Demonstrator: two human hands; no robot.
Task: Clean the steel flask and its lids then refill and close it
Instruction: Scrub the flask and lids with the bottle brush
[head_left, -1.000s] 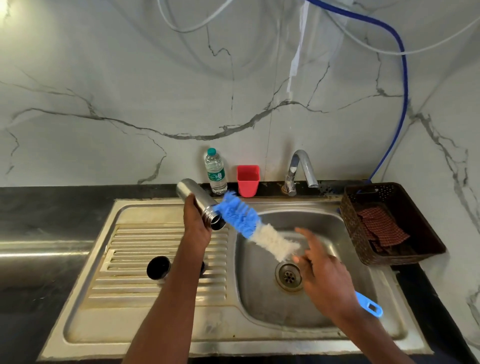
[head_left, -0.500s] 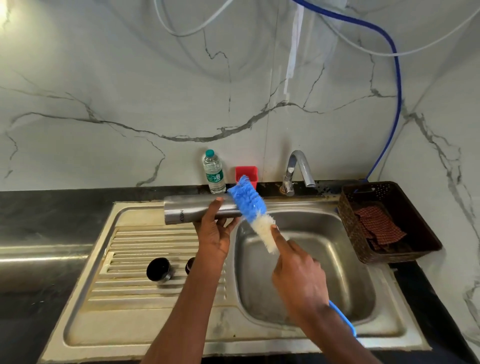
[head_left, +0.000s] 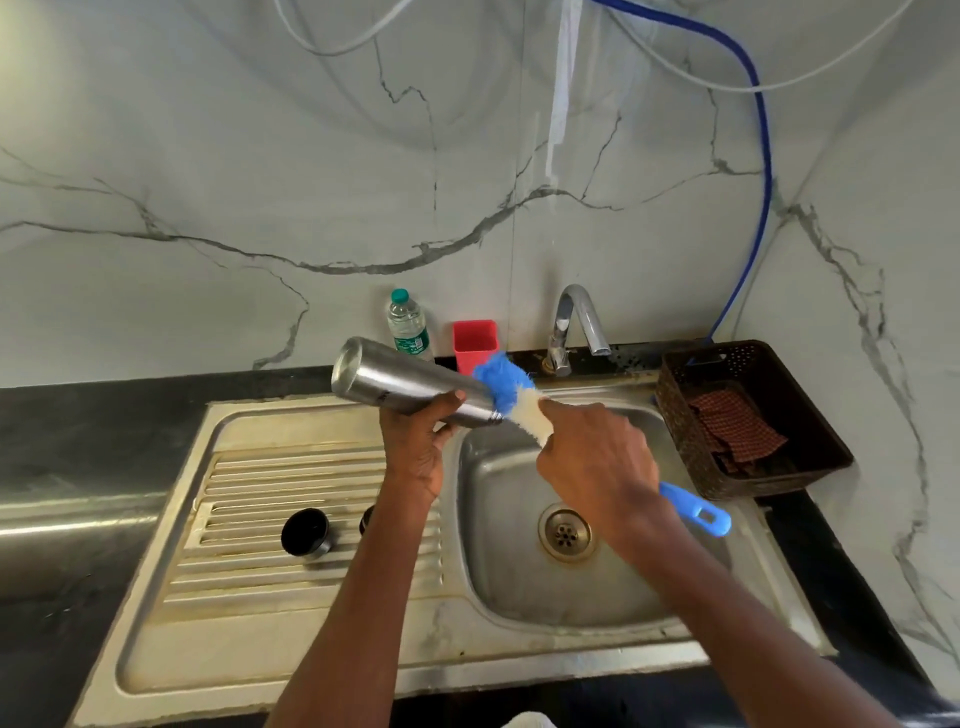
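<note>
Steel flask, left hand gripping it, is now tilting mouth-down toward the brush the right hand is clasping: interior scrubbing starting.

- Second lid on the drainboard mostly hidden behind the left forearm; only a dark sliver showing.
- Flask mouth covered by blue bristles of the brush; impossible to tell whether the head sits inside or just against the rim.
- Brush shaft swallowed by the right hand.
- Flask logo too small to read.
- Label on the bottle illegible.
- Hose and cables cut off by the top edge.
- Both forearms cut off at the bottom edge.
</note>
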